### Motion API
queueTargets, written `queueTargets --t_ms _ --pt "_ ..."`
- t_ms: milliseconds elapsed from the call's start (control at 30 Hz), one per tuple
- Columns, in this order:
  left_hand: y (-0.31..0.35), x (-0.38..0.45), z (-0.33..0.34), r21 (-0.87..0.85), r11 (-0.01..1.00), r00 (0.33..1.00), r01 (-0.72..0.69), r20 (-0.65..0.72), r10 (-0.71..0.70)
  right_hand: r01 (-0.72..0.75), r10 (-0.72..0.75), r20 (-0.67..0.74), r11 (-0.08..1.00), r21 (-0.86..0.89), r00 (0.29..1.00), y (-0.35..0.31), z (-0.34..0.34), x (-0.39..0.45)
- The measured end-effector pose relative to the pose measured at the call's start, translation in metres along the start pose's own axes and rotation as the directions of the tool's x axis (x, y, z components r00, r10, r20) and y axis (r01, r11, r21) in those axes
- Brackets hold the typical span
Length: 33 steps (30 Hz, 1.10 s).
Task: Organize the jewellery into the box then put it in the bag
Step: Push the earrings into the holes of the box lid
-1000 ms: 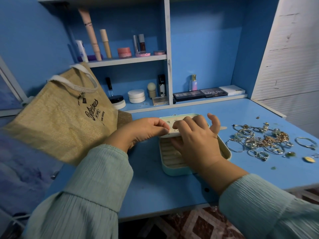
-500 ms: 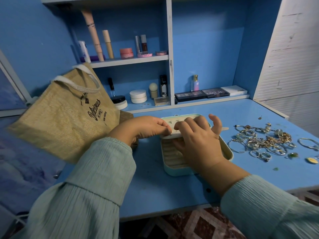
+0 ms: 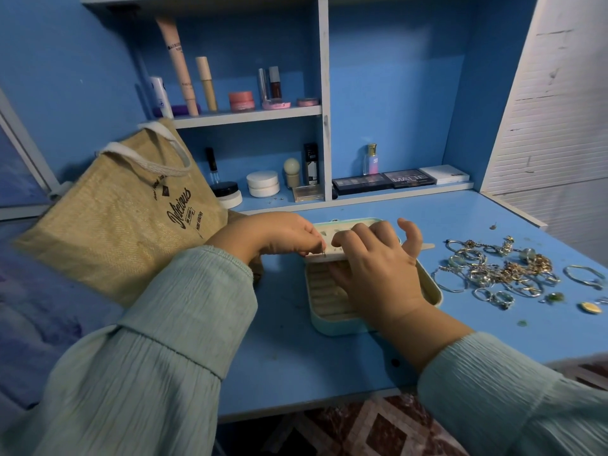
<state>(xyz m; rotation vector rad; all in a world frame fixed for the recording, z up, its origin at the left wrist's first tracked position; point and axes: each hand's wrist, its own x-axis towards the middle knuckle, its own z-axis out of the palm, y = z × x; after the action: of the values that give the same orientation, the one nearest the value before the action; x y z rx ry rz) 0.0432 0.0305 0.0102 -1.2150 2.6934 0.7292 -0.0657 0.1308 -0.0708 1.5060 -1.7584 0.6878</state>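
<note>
A pale green jewellery box (image 3: 329,304) lies open on the blue desk (image 3: 296,357), its ridged ring rows showing at the front left. My right hand (image 3: 378,268) rests over the box and grips its white inner panel (image 3: 324,256). My left hand (image 3: 283,235) pinches a small metal piece (image 3: 324,253), perhaps an earring, against that panel's left edge. A heap of gold and silver rings, bangles and chains (image 3: 500,268) lies on the desk right of the box. The jute bag (image 3: 125,212) with white rope handles leans at the left.
Shelves behind hold cosmetics: tubes (image 3: 179,65), pink jars (image 3: 241,101), white jars (image 3: 263,183), a perfume bottle (image 3: 371,158) and eyeshadow palettes (image 3: 383,182). A few loose bangles and small stones (image 3: 590,307) lie at the desk's right edge. A white slatted panel (image 3: 552,110) stands at the right.
Both hands stay on the box. The left fingers now show a small metal piece pinched at the panel's edge. The view has shifted slightly.
</note>
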Motion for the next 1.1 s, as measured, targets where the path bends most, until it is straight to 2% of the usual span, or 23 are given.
queueTargets --t_ms 233,333,533,900,1100 --pt "0.006 0.005 -0.004 0.225 0.974 0.999 -0.014 0.04 0.005 0.002 -0.002 0.008 1.0 -0.013 1.0 0.0 0.001 0.0" --pt "0.006 0.006 -0.005 0.261 0.965 0.998 -0.018 0.06 0.002 0.004 -0.003 0.012 1.0 -0.019 1.0 0.0 0.0 0.0" --pt "0.004 0.001 -0.008 0.212 0.974 0.993 -0.08 0.1 0.06 0.015 -0.014 0.017 0.999 -0.037 1.0 -0.001 -0.002 -0.001" --pt "-0.006 -0.003 -0.009 0.05 0.993 0.992 -0.11 0.065 0.106 0.015 -0.015 -0.016 1.0 -0.009 1.0 0.0 0.0 -0.001" --pt "-0.004 -0.003 -0.008 0.07 0.992 0.993 -0.108 0.062 0.104 -0.005 0.005 0.009 1.0 -0.002 1.0 -0.001 -0.001 -0.001"
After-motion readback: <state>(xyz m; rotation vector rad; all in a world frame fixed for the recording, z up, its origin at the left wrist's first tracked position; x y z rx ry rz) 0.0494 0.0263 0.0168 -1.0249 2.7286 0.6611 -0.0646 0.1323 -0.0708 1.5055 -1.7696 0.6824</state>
